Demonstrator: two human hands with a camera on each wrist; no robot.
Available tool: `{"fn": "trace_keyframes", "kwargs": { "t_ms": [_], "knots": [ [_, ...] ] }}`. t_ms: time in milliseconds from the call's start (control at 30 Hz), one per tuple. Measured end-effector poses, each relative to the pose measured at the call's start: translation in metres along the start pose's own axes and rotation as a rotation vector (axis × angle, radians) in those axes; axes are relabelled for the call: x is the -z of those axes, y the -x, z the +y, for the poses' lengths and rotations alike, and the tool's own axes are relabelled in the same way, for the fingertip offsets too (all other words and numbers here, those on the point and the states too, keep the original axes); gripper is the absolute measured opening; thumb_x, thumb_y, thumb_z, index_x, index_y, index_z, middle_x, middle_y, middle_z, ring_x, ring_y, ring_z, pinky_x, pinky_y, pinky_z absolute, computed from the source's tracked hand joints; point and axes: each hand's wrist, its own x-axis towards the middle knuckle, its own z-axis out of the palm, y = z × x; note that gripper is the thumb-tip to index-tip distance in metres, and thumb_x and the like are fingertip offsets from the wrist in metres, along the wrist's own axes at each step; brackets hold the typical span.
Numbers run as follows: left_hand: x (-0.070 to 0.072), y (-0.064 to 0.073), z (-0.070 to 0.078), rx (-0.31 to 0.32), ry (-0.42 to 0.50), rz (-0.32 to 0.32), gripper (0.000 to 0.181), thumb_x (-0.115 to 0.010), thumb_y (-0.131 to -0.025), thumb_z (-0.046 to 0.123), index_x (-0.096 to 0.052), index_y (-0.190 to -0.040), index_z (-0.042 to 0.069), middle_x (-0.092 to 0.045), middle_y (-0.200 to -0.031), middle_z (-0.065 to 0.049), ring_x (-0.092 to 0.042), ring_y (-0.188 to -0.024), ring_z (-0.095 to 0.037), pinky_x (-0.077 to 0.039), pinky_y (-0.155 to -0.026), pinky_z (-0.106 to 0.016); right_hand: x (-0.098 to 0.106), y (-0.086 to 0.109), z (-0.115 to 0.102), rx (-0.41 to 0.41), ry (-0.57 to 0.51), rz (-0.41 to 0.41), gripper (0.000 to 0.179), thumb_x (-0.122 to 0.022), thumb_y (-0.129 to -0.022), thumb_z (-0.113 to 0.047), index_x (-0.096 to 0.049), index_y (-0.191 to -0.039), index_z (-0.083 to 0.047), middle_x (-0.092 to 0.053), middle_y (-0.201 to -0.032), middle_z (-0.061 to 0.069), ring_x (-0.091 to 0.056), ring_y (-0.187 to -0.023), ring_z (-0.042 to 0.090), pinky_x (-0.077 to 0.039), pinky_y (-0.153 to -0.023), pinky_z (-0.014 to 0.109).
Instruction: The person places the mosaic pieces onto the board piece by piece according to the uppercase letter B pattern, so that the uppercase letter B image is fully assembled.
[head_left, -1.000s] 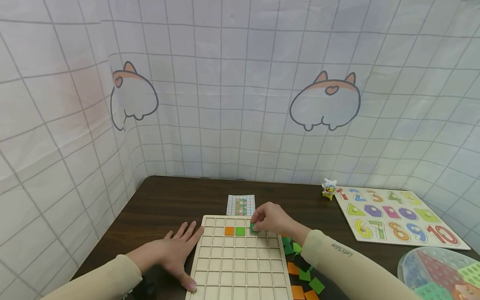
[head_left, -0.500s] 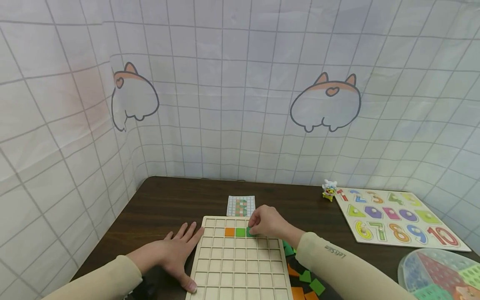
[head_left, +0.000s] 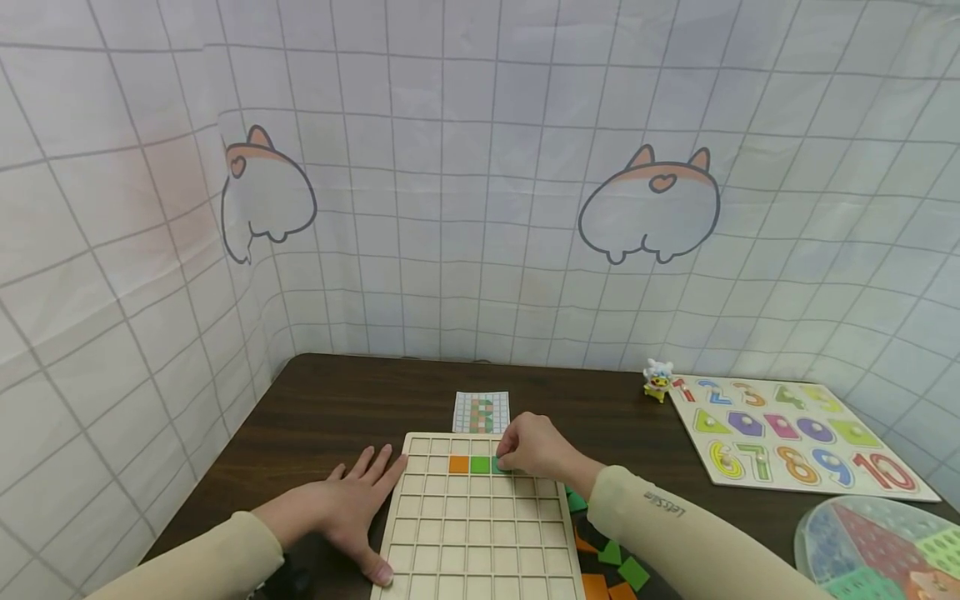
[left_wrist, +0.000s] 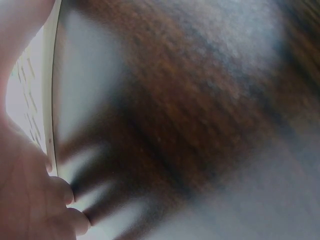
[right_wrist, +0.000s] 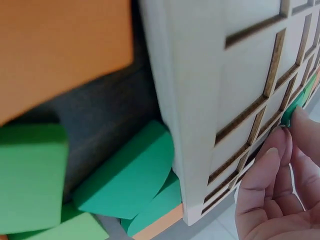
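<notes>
A pale wooden grid board point(head_left: 457, 533) lies at the front of the dark table. In its second row from the far side sit an orange square tile point(head_left: 459, 465) and a light green square tile point(head_left: 481, 465). Just right of them, my right hand point(head_left: 542, 450) pinches a dark green tile point(right_wrist: 291, 114) at the neighbouring cell; the fingers partly cover it. My left hand point(head_left: 348, 508) is spread flat along the board's left edge, with thumb and fingertips touching the rim. Its palm and fingertips also show in the left wrist view.
Loose green tiles point(head_left: 634, 573) and orange tiles point(head_left: 595, 586) lie along the board's right side, under the right forearm. A printed pattern card point(head_left: 482, 410) sits behind the board. Farther right are a small figurine point(head_left: 657, 380), a number puzzle point(head_left: 795, 429) and a round plastic box point(head_left: 873, 546).
My right hand has shifted slightly left and lowered the dark green tile beside the light green one. During the last half second it barely moves. The left hand stays put.
</notes>
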Motion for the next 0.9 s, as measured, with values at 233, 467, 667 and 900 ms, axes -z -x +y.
{"fn": "trace_keyframes", "kwargs": {
  "t_ms": [233,467,667,900],
  "knots": [
    [0.0,0.0,-0.001,-0.009,-0.007,0.003,0.151,-0.071,-0.051,0.095,0.007,-0.165,0.034,0.012,-0.173,-0.013,0.008,-0.159,-0.041,-0.011,-0.115,-0.078,0.0,0.001,-0.001,-0.006,0.035,0.01,0.009,-0.083,-0.084,-0.004,-0.077,-0.078,-0.007,-0.072,-0.078,0.001,-0.061,-0.072,0.014,-0.057,-0.071,0.036],
    [0.0,0.001,0.0,-0.014,-0.013,0.009,0.151,-0.07,-0.052,0.095,0.008,-0.165,0.034,0.011,-0.173,-0.013,0.008,-0.159,-0.041,-0.011,-0.115,-0.078,0.003,0.002,0.001,0.003,0.047,-0.016,0.006,-0.079,-0.088,-0.003,-0.078,-0.083,-0.006,-0.075,-0.083,0.003,-0.063,-0.074,0.014,-0.057,-0.071,0.035],
    [0.0,0.001,0.001,-0.007,-0.013,0.004,0.15,-0.07,-0.052,0.095,0.007,-0.165,0.034,0.011,-0.173,-0.013,0.008,-0.159,-0.041,-0.011,-0.115,-0.078,0.011,0.003,0.009,0.02,0.039,-0.057,0.013,-0.07,-0.094,0.0,-0.081,-0.096,-0.006,-0.078,-0.1,0.005,-0.068,-0.088,0.015,-0.059,-0.079,0.037],
    [0.0,0.0,0.0,-0.004,-0.009,0.002,0.151,-0.071,-0.052,0.095,0.008,-0.165,0.034,0.012,-0.173,-0.013,0.008,-0.159,-0.041,-0.01,-0.115,-0.078,0.033,0.012,0.024,-0.018,0.007,-0.022,0.013,-0.07,-0.095,-0.003,-0.08,-0.1,-0.008,-0.076,-0.1,0.002,-0.067,-0.09,0.015,-0.058,-0.08,0.037]
  ]
}}
